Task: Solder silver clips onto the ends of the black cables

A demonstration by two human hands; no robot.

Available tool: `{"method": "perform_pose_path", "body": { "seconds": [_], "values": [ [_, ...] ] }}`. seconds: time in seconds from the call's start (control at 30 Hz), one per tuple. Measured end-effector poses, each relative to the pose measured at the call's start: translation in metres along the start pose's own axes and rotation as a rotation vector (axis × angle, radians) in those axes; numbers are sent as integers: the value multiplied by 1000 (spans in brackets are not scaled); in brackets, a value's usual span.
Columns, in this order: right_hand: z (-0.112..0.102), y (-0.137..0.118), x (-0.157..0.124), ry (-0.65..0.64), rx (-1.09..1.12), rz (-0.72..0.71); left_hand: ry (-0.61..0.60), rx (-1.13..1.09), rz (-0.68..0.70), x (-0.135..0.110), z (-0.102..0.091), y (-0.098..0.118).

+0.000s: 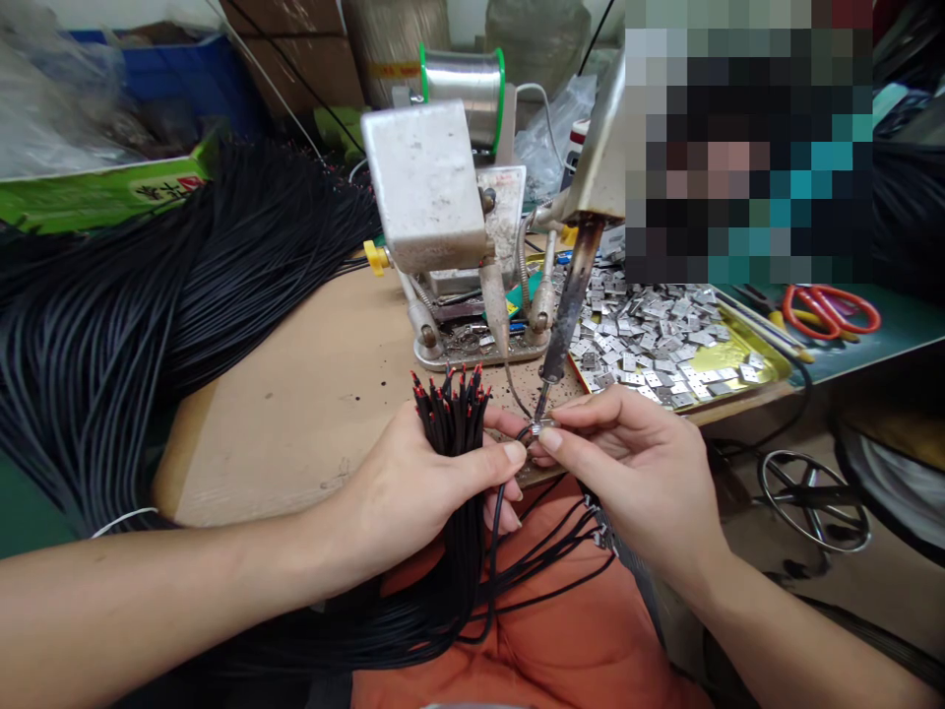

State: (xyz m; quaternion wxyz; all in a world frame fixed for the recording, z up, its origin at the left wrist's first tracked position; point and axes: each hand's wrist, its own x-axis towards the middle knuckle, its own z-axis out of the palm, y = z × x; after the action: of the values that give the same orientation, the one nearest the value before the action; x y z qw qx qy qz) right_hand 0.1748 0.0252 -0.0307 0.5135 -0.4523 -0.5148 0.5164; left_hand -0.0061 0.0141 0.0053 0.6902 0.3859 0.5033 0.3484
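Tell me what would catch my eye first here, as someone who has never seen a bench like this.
The huge sweep of black cables on the left stands out, as does the gold-coloured tray heaped with small silver metal pieces on the right. In the centre, the left hand grips a bunch of red-tipped black wires, while the right hand pinches a small silver piece. Behind them, at the top, sits a green-rimmed spool of silver wire.

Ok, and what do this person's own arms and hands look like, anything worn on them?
The left hand and right hand are bare, with no gloves, rings or watch showing. The left forearm and right forearm are bare too, with no sleeves in view. The only clothing visible is an orange garment across the lap.
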Motion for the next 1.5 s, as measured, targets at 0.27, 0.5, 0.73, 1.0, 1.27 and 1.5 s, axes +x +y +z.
{"method": "perform_pose_path", "body": {
  "seconds": [0.27, 0.5, 0.73, 1.0, 1.27, 1.5],
  "values": [
    [0, 0, -2, 11, 10, 3, -3, 12, 30, 1, 0, -1],
    [-1, 1, -4, 21, 46, 4, -28, 5, 27, 1, -1, -1],
    [0, 0, -3, 20, -11, -20, -11, 22, 23, 1, 0, 0],
    [-1, 0, -2, 13, -13, -43, -21, 30, 44, 1, 0, -1],
    [-7, -5, -1, -84, -59, 10, -45, 53, 39, 0, 2, -2],
    [-60, -39, 14, -536, -253, 47, -129, 123, 40, -5, 3, -4]
  ]
}}
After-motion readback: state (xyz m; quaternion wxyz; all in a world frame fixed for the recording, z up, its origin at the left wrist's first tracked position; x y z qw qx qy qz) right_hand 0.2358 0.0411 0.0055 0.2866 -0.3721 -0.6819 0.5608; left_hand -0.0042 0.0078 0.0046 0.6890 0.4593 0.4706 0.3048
